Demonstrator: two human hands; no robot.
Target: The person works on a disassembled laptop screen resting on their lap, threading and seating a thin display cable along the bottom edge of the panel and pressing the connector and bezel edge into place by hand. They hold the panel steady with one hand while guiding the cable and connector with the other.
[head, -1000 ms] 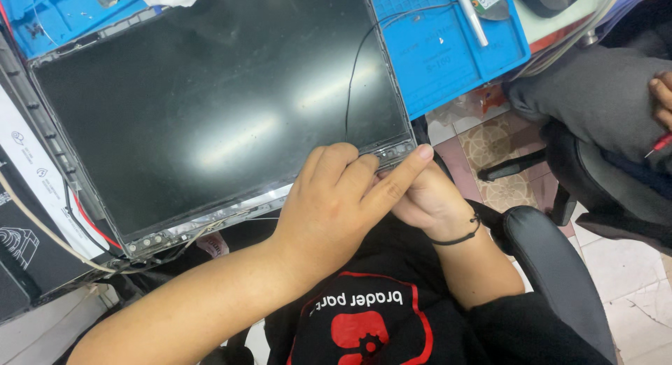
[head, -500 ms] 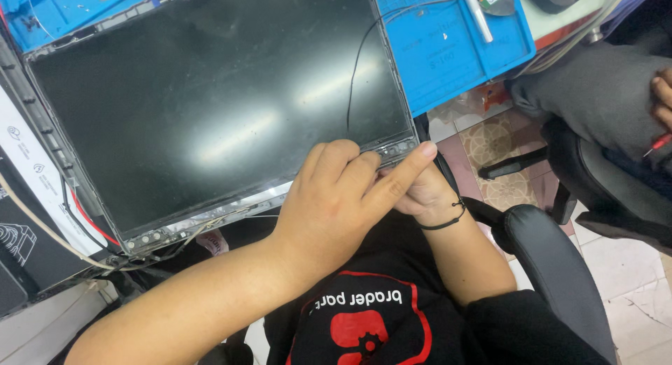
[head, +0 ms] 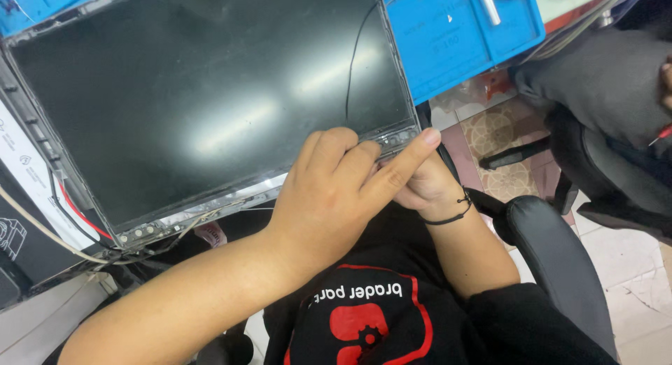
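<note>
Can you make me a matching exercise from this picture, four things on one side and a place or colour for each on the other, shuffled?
Things:
1. screen panel
2. work mat
3. wristband
4. left hand

Descriptions:
A. blue, under the panel
B. fingers on the panel's lower right corner
C. black and glossy, reflecting light
D. thin black loop around the right wrist

Pairs: 1-C, 2-A, 3-D, 4-B

Blue work mat (head: 458,43) lies up top on my bench, patterned floor tiles (head: 500,137) show below, black chair armrest (head: 553,260) sits beside me.
</note>
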